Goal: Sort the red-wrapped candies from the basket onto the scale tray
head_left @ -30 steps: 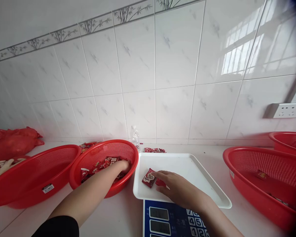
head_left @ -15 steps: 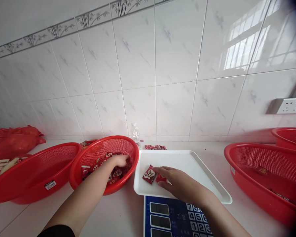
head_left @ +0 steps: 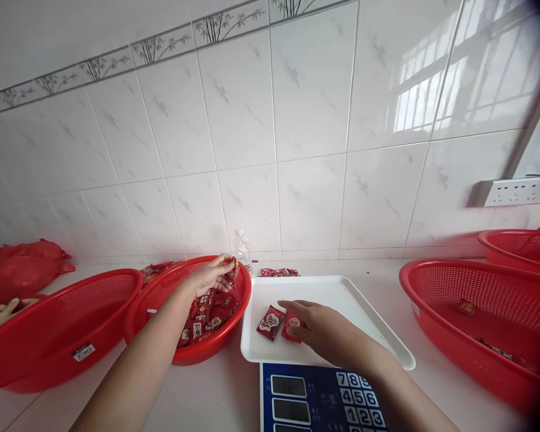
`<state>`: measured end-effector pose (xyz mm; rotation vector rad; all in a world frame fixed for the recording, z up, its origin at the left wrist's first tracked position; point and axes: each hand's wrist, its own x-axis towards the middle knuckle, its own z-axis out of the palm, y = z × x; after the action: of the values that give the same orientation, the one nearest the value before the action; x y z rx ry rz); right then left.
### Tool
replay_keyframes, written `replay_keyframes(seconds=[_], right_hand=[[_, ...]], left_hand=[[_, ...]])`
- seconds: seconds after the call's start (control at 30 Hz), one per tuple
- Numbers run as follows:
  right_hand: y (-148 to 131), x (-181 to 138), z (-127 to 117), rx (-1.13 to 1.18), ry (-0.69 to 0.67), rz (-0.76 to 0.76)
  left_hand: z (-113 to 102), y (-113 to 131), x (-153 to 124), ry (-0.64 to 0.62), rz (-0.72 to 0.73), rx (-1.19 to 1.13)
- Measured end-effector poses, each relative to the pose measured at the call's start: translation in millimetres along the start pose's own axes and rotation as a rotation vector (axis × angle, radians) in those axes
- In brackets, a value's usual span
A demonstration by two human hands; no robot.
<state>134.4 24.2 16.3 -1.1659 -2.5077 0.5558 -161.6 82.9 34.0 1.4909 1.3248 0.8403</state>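
Observation:
My left hand [head_left: 210, 276] is raised over the rim of a red plastic basket [head_left: 137, 327]. Its fingers pinch a small red snack packet [head_left: 231, 273]. Inside that basket lie several more red packets [head_left: 213, 315] with white and dark print. My right hand [head_left: 321, 327] hovers low over a white scale tray [head_left: 351, 294], thumb and fingers apart. Two packets lie on the tray by its fingertips: a dark red one [head_left: 270, 322] with white lettering and a brighter red one [head_left: 290, 326], partly hidden by the hand. I cannot tell whether the hand touches the brighter one.
Below the tray sits the scale's blue keypad and display panel [head_left: 315, 399]. Another red basket [head_left: 83, 318] stands left, and a larger one [head_left: 414, 294] right. Behind are a clear bottle [head_left: 242, 249], flat red packets [head_left: 279, 272] and a tiled wall with a socket strip [head_left: 515, 192].
My left hand has risen out of the packets in the basket, bringing one red packet up. My right hand stays over the tray, with the brighter packet showing more. The view has shifted slightly.

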Motion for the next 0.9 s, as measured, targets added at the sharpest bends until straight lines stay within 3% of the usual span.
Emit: replay_keyframes(seconds=[0.07,0.2,0.3,0.4,0.5,0.67,0.8,0.9], right_hand=[[-1.0,1.2,-1.3,-0.01,0.054,0.029],[-1.6,2.4,-3.0,0.035,0.133,0.029],[-0.5,1.2,-4.9,0.058,0.129,0.033],[2.6,-1.1,-8.7,0.041,0.106,0.053],[8.1,-3.8,-13.1,-0.015,0.093,0.095],[20.9,-6.7,-18.1,-0.075,0.052,0.131],[28.8,-6.2,-19.6,-0.078,0.018,0.16],[27.8,-4.8,-19.4,-0.083,-0.029,0.152]], left_hand=[[14.1,7.8,-2.6,-0.065,0.031,0.002],[55.9,19.4,-7.0,-0.121,0.178,0.225],[84.6,26.8,-11.9,-0.101,0.29,0.348],[101.0,32.6,-15.9,-0.152,0.278,0.42],[105.3,33.8,-14.9,-0.183,0.17,0.416],[99.5,25.4,-8.7,0.008,0.16,0.628],[98.2,11.8,-7.1,-0.111,0.176,0.806],[103.7,3.1,-5.4,-0.103,0.235,0.852]])
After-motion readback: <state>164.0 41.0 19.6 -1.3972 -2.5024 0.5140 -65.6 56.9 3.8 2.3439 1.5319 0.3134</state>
